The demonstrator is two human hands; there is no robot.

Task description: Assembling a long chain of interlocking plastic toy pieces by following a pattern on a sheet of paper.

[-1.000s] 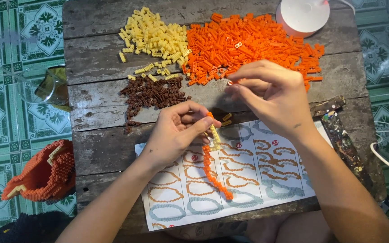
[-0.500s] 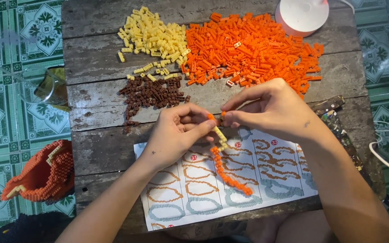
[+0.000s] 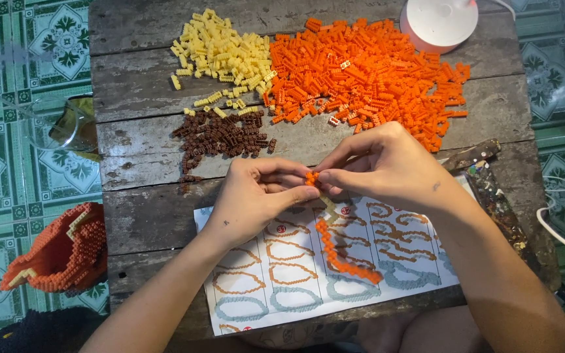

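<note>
My left hand (image 3: pixel 256 193) and my right hand (image 3: pixel 384 167) meet above a printed instruction sheet (image 3: pixel 282 281). Both pinch the top end of a curved chain of small bricks (image 3: pixel 338 252), mostly orange with a few pale yellow ones near the top. The chain hangs down over the sheet and bends to the right at its lower end. My right fingertips press an orange brick onto its top. Behind the hands lie three loose piles: orange bricks (image 3: pixel 367 72), pale yellow bricks (image 3: pixel 223 52) and dark brown bricks (image 3: pixel 220 137).
All of it rests on a worn wooden table (image 3: pixel 138 150) over patterned green tile floor. A white round lamp base (image 3: pixel 439 23) stands at the back right. A built orange brick shape (image 3: pixel 60 252) sits off the table's left edge. A white cable (image 3: pixel 560 229) runs at right.
My right hand came down from the orange pile to meet the left hand. The brick chain was lifted and shifted slightly right, and both hands now grip its top.
</note>
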